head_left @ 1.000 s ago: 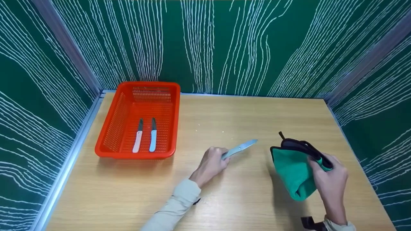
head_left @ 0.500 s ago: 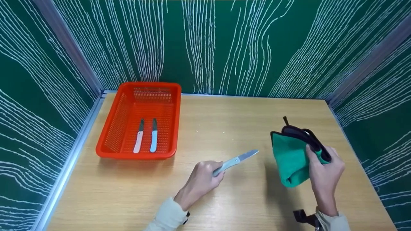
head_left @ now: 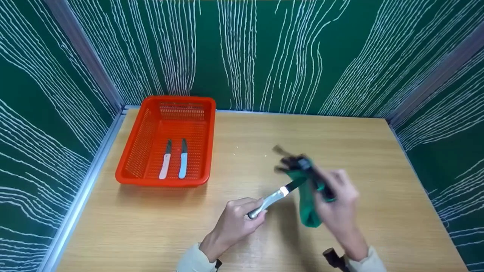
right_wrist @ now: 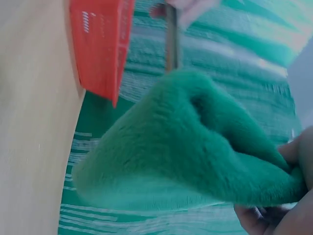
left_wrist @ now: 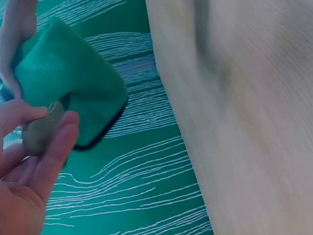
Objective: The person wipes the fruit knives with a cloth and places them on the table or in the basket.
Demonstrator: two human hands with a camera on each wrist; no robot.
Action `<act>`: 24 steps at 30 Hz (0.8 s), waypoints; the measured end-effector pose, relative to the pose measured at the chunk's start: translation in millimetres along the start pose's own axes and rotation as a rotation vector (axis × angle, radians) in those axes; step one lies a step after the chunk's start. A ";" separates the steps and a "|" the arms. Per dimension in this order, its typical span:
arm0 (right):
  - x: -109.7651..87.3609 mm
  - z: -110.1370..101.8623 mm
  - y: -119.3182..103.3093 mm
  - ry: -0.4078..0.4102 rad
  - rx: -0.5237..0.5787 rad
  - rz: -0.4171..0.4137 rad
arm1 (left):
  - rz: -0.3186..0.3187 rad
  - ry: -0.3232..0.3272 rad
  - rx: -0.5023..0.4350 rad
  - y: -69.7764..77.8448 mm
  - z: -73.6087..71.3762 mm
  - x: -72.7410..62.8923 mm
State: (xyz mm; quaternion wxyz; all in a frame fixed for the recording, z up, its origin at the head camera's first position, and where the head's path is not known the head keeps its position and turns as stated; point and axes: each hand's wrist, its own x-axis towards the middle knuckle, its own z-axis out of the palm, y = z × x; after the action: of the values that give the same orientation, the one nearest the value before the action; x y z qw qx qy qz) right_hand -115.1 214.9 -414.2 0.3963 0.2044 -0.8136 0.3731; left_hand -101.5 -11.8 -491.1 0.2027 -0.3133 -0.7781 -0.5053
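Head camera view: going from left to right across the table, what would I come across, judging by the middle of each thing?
Pink-handled knife, blue-handled knife (both in the red basket), left hand, the pale-handled knife it holds, green cloth, right hand.

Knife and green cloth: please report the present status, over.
Left hand grips knife. Right hand holds green cloth at the blade; contact unclear. Nothing seen between them; red basket stands aside.
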 end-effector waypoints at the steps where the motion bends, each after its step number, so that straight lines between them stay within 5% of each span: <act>1: -4.4 4.0 1.3 -0.053 0.002 -0.043 | 0.026 0.026 -0.021 -0.5 0.2 0.2; 6: -22.2 18.2 5.7 -0.247 0.009 -0.190 | 0.142 0.148 -0.098 -4.1 0.1 1.5; 15: -25.2 18.8 -2.1 -0.319 -0.093 -0.286 | 0.163 0.287 -0.206 -8.5 2.1 -4.2; 24: -22.9 10.6 8.1 -0.370 -0.192 -0.322 | 0.213 0.341 -0.228 18.0 -13.2 7.9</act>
State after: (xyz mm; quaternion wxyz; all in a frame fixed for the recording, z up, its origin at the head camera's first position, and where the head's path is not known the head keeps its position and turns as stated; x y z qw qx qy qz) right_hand -111.6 212.8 -440.5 0.3127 0.3573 -0.8609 0.1825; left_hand -94.7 -16.4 -468.9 0.3470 -0.3246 -0.6328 -0.6114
